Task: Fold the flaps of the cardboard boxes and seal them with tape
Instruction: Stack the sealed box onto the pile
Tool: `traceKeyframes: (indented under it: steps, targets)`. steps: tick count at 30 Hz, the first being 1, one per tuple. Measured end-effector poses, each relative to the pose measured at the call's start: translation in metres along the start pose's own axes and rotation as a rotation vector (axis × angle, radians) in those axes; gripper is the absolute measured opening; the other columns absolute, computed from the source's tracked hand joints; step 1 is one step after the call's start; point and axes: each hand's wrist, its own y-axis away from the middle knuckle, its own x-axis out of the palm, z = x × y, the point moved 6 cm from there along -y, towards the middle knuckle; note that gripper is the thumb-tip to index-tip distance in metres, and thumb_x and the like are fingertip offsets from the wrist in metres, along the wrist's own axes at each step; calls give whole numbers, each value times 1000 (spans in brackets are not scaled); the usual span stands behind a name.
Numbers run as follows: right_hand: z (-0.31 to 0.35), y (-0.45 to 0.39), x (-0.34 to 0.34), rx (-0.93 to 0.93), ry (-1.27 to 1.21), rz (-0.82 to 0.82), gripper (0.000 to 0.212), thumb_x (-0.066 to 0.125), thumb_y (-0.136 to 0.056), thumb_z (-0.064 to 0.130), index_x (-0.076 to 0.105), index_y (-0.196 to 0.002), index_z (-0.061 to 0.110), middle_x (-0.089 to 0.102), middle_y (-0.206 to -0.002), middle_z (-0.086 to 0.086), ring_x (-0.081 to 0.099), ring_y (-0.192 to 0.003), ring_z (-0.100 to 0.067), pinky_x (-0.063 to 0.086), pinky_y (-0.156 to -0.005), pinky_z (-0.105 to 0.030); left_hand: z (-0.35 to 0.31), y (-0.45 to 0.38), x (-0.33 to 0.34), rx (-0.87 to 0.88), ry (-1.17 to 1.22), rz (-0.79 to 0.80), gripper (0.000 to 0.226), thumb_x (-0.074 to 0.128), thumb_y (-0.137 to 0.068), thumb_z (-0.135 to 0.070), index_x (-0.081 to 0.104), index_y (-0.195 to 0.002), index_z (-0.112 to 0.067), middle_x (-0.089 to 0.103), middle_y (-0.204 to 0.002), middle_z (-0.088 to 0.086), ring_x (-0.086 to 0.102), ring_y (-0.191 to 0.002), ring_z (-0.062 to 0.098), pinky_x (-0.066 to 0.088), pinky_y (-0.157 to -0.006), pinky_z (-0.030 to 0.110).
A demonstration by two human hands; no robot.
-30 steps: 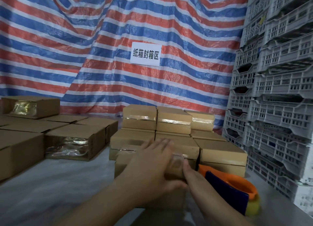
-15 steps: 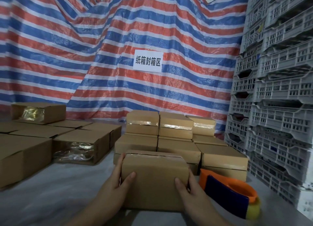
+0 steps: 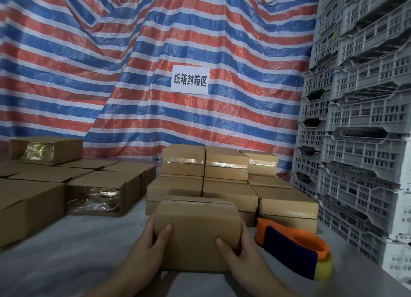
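Both hands' fingers grip a cardboard box (image 3: 196, 232) on grey sheeting (image 3: 66, 252) before a striped tarp (image 3: 89, 63).

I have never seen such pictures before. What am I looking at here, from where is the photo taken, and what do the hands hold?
There is no machine here. A person wears a camera on the head, so the picture looks forward and down at that person's own two bare hands.

The left hand and the right hand grip one small cardboard box by its sides, thumbs on the face towards the camera. Clear tape seems to run along its top edge.

Beside it, to the right, lies an orange and blue tape dispenser on the grey surface. No hand touches it.

Behind stand stacked boxes with tape on them; more boxes lie to the left. At the back hangs a striped tarp with a white sign. Grey crates are piled on the right.
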Motion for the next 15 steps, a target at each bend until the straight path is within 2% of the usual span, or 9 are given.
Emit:
traceKeyframes:
  steps: [2, 3, 5, 6, 8, 9, 10, 13, 15]
  targets:
    - [3, 2, -2, -26, 2, -14, 80, 66, -91, 41, 15, -151, 49, 46, -134, 27, 49, -115, 13, 48, -82, -8, -3, 2, -1, -7, 39, -63, 38, 53, -98, -35, 46, -135, -39, 61, -116, -18, 54, -108, 3, 40, -90, 17]
    - [5, 2, -4, -43, -13, -31, 78, 65, -90, 44, 18, -152, 46, 49, -134, 24, 51, -115, 11, 49, -84, -10, -9, 2, -3, -2, 60, -95, 28, 55, -96, -36, 52, -124, -42, 62, -106, -21, 56, -102, 2, 43, -84, 15]
    - [17, 4, -12, -55, -58, -86, 74, 63, -83, 57, 28, -148, 49, 55, -132, 20, 56, -113, 8, 53, -83, -16, -30, 3, -5, 5, 108, -124, 15, 55, -88, -50, 57, -103, -47, 62, -98, -21, 58, -97, 6, 50, -81, 28]
    - [24, 3, -19, -38, -98, -131, 74, 62, -77, 63, 34, -145, 50, 58, -128, 19, 60, -109, 6, 55, -77, -16, -46, 1, -5, 24, 131, -125, 21, 52, -81, -59, 59, -98, -47, 63, -99, -18, 59, -96, 8, 51, -81, 36]
    - [41, -1, -39, -36, -138, -244, 73, 56, -71, 68, 44, -139, 45, 63, -114, 18, 63, -93, 11, 51, -64, -7, -81, -8, -1, 99, 144, -136, 32, 46, -74, -68, 64, -90, -47, 65, -95, -15, 60, -91, 5, 49, -79, 39]
    - [51, -6, -52, -66, -136, -295, 72, 54, -70, 70, 47, -137, 42, 64, -110, 19, 62, -89, 14, 49, -62, -5, -98, -16, 5, 134, 154, -136, 36, 45, -75, -69, 65, -92, -45, 64, -94, -15, 59, -89, 5, 49, -78, 39]
    - [59, -11, -65, -102, -132, -336, 73, 52, -70, 72, 50, -136, 40, 65, -109, 19, 62, -90, 15, 50, -66, -5, -112, -26, 13, 141, 170, -127, 40, 44, -79, -69, 64, -99, -40, 61, -96, -15, 58, -90, 7, 47, -80, 39]
    - [76, -30, -110, -140, -164, -447, 64, 54, -79, 70, 57, -134, 38, 67, -120, 17, 63, -112, -2, 50, -100, -31, -141, -61, 48, 84, 195, -57, 48, 41, -93, -62, 42, -133, -36, 46, -102, -15, 46, -95, 9, 40, -85, 37]
    - [77, -49, -143, -118, -223, -466, 47, 59, -89, 60, 62, -128, 35, 71, -118, 15, 65, -111, -7, 48, -103, -36, -153, -83, 74, 89, 248, 33, 51, 41, -98, -56, 33, -144, -38, 47, -118, -11, 47, -107, 14, 42, -95, 40]
